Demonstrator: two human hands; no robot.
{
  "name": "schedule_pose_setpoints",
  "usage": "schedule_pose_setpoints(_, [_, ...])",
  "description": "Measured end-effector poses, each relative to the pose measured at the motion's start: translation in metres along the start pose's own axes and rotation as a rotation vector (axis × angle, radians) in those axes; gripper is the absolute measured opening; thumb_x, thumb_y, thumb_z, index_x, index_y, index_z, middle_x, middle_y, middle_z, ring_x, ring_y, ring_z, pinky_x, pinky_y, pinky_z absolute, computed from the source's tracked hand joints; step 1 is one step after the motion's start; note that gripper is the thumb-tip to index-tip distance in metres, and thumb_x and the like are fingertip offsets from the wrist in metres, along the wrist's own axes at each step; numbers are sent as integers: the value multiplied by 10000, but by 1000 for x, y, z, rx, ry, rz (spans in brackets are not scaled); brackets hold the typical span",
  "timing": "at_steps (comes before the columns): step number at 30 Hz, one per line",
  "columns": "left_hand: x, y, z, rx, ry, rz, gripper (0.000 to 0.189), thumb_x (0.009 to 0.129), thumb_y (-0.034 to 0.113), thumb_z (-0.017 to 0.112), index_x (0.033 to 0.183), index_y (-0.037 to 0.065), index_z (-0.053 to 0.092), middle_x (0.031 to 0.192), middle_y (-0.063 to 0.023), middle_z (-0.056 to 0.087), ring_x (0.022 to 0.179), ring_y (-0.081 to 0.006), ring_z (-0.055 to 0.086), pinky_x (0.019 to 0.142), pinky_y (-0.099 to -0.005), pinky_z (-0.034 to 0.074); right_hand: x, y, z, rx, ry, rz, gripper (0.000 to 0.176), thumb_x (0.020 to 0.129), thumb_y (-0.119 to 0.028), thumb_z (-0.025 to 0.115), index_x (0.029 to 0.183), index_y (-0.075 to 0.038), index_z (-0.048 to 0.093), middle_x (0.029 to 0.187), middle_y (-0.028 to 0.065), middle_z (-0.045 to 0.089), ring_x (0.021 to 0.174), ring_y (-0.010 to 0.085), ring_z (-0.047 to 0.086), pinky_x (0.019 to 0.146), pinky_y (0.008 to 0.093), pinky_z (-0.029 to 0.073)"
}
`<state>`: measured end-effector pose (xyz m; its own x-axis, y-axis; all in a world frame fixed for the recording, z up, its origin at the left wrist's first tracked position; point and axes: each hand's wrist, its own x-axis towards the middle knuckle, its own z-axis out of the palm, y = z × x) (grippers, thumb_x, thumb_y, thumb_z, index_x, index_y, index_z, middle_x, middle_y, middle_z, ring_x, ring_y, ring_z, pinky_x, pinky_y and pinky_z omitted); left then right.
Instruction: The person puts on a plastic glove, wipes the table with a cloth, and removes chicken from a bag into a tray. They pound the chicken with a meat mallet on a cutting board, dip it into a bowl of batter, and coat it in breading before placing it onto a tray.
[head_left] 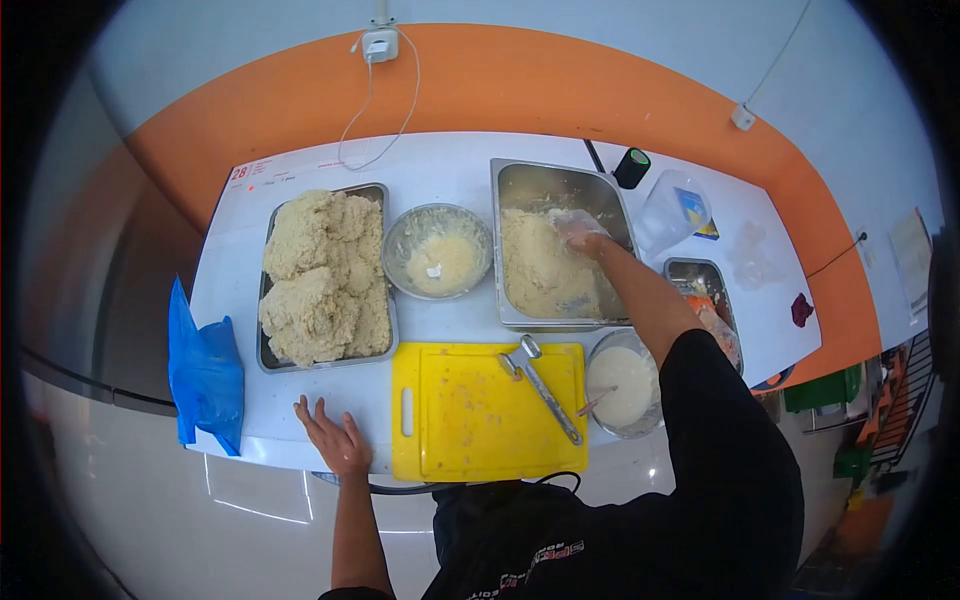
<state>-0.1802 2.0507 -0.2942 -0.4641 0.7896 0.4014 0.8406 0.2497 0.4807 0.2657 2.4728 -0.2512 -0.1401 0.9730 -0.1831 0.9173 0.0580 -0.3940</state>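
My left hand (338, 440) rests at the table's front edge, fingers spread and holding nothing. Just right of it lies a yellow cutting board (460, 410) with a metal meat mallet (548, 395) on it. My right hand (584, 238) reaches into a deep steel pan (512, 318) and touches the pale crumbs (535, 265) there. Something whitish covers its fingers, so their grip is hidden. At left, a steel tray (385, 350) carries a heap of crumb-coated pieces (322, 275). Between tray and pan stands a bowl (440, 250) with crumbs. Below my right forearm sits a bowl of white batter (622, 388).
A blue plastic bag (207, 375) lies at the table's left edge. To the right are a steel container (690, 268) with orange-pink contents, a clear plastic bag (672, 215) and a black cylinder (631, 168). A white cable (372, 160) hangs onto the back edge.
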Motion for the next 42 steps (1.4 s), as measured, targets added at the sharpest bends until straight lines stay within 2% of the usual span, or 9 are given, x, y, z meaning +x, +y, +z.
schedule_pose_setpoints(5, [0,0,0,18,-7,0,528,1004,332,429,1327,-86,427,1530,-258,248,1429,-454,229,1146,-526,244,26,44,27,453,-179,-5,349,837,-289,736,1001,18,702,935,122,681,807,215,605,682,411,485])
schedule_pose_setpoints(8, [1,1,-1,31,-6,-2,529,1005,328,425,1329,-90,426,1530,-256,248,1427,-450,234,1147,-519,248,26,48,26,384,-378,-5,323,943,-278,596,1178,-78,694,1144,110,683,989,222,619,868,414,484])
schedule_pose_setpoints(12, [0,0,0,30,-4,-12,525,1008,318,419,1331,-96,423,1527,-262,247,1424,-443,243,1147,-513,251,4,29,11,456,-139,176,349,796,-266,758,940,48,704,882,117,679,748,210,579,657,385,486])
schedule_pose_setpoints(24, [0,3,-3,41,-7,-10,516,1002,295,429,1330,-103,422,1523,-271,250,1412,-456,255,1143,-515,254,-97,-88,-84,277,289,-601,422,800,-284,734,1138,-36,677,1079,227,683,969,356,657,877,374,517])
schedule_pose_setpoints(27, [0,2,-2,33,-6,-10,517,997,294,434,1331,-100,423,1523,-272,249,1412,-460,253,1143,-516,252,-98,-63,-64,-205,151,-614,480,812,-260,723,1229,-40,633,1188,168,672,1021,279,656,920,348,503])
schedule_pose_setpoints(29, [0,1,-2,33,-4,-8,517,994,293,436,1332,-98,423,1524,-273,248,1412,-461,254,1142,-516,254,-93,-43,-45,-584,-360,-228,544,830,-345,700,1288,-67,610,1248,176,645,1090,295,628,974,353,480])
schedule_pose_setpoints(31, [0,2,-2,23,4,-9,515,988,286,439,1330,-99,424,1525,-274,243,1409,-462,257,1141,-517,255,-75,4,-9,-331,-933,-540,576,872,-422,621,1327,-71,587,1274,195,628,1171,310,584,1019,365,444])
schedule_pose_setpoints(35, [0,2,-3,52,6,-9,509,986,278,435,1327,-101,426,1525,-273,244,1412,-461,255,1141,-517,256,-107,-37,48,-192,-432,-754,555,870,-376,577,1286,-7,595,1295,236,608,1088,360,626,947,413,460])
schedule_pose_setpoints(42, [-1,2,-2,26,9,-10,512,993,292,434,1320,-101,431,1522,-275,255,1417,-458,249,1141,-516,255,-117,-121,14,-139,-797,-131,477,844,-311,629,1184,23,649,1208,226,658,1040,389,645,875,466,475])
